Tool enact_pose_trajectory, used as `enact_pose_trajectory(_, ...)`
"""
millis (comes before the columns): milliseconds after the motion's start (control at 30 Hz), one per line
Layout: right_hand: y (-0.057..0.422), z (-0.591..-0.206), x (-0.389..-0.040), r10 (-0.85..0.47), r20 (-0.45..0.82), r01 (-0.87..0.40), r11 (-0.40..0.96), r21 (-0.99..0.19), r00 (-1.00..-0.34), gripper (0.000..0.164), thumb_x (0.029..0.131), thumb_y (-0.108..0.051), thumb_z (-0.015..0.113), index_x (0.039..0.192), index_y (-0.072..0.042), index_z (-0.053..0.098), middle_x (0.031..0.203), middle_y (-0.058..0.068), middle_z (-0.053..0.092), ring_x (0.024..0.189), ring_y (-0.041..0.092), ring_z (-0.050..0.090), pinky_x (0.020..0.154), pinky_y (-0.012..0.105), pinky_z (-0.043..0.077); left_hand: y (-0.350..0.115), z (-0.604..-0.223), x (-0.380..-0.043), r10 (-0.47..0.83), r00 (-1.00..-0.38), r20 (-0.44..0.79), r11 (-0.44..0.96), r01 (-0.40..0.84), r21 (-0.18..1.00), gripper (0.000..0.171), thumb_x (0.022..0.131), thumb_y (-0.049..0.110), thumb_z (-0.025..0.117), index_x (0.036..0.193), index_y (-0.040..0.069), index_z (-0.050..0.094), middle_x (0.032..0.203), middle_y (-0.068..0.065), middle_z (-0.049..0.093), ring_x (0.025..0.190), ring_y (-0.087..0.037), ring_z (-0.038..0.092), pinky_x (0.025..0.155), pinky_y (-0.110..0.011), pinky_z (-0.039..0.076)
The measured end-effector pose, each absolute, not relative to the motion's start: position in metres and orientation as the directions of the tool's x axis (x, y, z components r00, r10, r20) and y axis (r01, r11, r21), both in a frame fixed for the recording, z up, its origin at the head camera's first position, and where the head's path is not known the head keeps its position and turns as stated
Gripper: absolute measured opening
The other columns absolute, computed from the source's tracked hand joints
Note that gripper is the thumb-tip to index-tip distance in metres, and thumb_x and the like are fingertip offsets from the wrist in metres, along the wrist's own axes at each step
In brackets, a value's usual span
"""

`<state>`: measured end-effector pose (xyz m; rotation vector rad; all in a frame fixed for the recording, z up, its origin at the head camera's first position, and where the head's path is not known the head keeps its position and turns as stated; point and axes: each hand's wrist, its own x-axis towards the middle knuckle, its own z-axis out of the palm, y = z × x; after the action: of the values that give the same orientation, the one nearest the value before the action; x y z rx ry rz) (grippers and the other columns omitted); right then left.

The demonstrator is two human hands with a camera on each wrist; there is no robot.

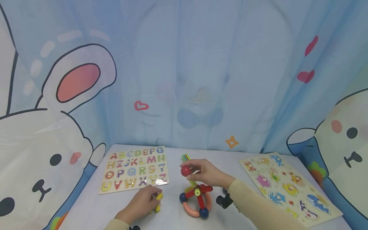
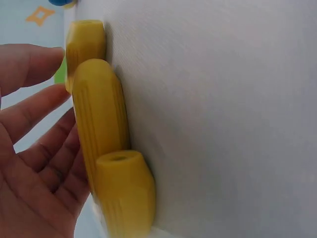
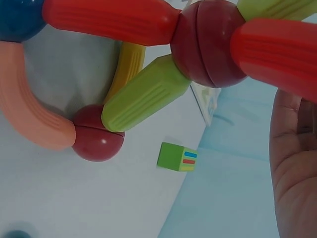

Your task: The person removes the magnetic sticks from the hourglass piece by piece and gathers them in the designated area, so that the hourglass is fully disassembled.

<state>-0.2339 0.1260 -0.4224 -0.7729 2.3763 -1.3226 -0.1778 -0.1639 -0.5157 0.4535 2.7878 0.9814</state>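
Observation:
My right hand (image 1: 205, 171) pinches a red ball (image 1: 185, 171) between thumb and fingers. The ball sits at the upper end of a yellow-green magnetic rod (image 1: 193, 184) rising from a built frame. Red rods (image 1: 200, 201) slope from the frame's top to a ring of curved peach rods (image 1: 189, 210) and blue balls (image 1: 204, 213). To the left, my left hand (image 1: 142, 202) is beside several yellow rods (image 2: 101, 114) on the table. Its thumb and forefinger are close to the farthest rod (image 2: 86, 42); whether they touch it I cannot tell.
An alphabet puzzle board (image 1: 133, 169) lies at the back left, and an animal puzzle board (image 1: 290, 188) at the right. Behind the frame stands a green striped block (image 3: 171, 156). Black pieces (image 1: 224, 201) lie near my right forearm. A blue printed curtain (image 1: 198, 73) closes the back.

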Motion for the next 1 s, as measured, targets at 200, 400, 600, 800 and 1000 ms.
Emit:
enact_pose_trajectory(200,0.129,-0.422,-0.234,-0.597,-0.004,-0.302,0.412,-0.86,-0.802,0.044,0.09,-0.013,0.075,0.131,-0.022,0.064,0.114,-0.001,0.066,0.105,0.023,0.063,0.083,0.037,0.057,-0.143,-0.501,-0.179,0.334,-0.941,0.057,0.635,0.27,0.724,0.031,0.093,0.023,0.071,0.123,0.016,0.069,0.118,0.006,0.062,0.105,-0.017,0.061,0.085,-0.036,0.053)
enact_pose_trajectory(400,0.133,-0.423,-0.235,-0.6,0.033,-0.322,0.383,-0.866,-0.8,0.042,0.089,-0.012,0.075,0.13,-0.016,0.065,0.116,0.001,0.067,0.103,0.022,0.065,0.082,0.035,0.058,-0.106,-0.483,-0.18,0.385,-0.917,0.102,0.258,0.213,0.943,0.028,0.098,0.018,0.065,0.125,0.011,0.066,0.124,-0.006,0.065,0.107,-0.018,0.065,0.087,-0.027,0.054)
enact_pose_trajectory(600,0.136,-0.423,-0.235,-0.585,0.042,-0.306,0.36,-0.881,-0.81,0.039,0.089,-0.012,0.075,0.127,-0.018,0.067,0.113,-0.001,0.068,0.107,0.022,0.063,0.086,0.037,0.056,-0.075,-0.478,-0.182,0.359,-0.926,0.115,0.052,0.142,0.988,0.032,0.098,0.013,0.063,0.128,0.003,0.062,0.12,-0.014,0.067,0.102,-0.031,0.068,0.081,-0.037,0.058)
enact_pose_trajectory(800,0.141,-0.423,-0.235,-0.561,0.055,-0.293,0.344,-0.892,-0.826,0.039,0.089,-0.01,0.075,0.127,-0.018,0.066,0.114,-0.001,0.068,0.107,0.023,0.063,0.086,0.038,0.056,-0.06,-0.475,-0.184,0.325,-0.945,0.028,0.027,0.039,0.999,0.032,0.097,0.017,0.065,0.126,0.005,0.063,0.111,-0.008,0.07,0.096,-0.028,0.069,0.083,-0.039,0.057)
enact_pose_trajectory(1000,0.14,-0.422,-0.234,-0.554,0.057,-0.287,0.337,-0.897,-0.83,0.039,0.089,-0.008,0.074,0.127,-0.016,0.066,0.113,0.0,0.069,0.105,0.023,0.064,0.086,0.037,0.056,-0.052,-0.477,-0.186,0.309,-0.951,0.021,0.06,0.042,0.997,0.029,0.093,0.02,0.069,0.118,0.005,0.068,0.104,-0.003,0.069,0.088,-0.018,0.068,0.079,-0.032,0.057)
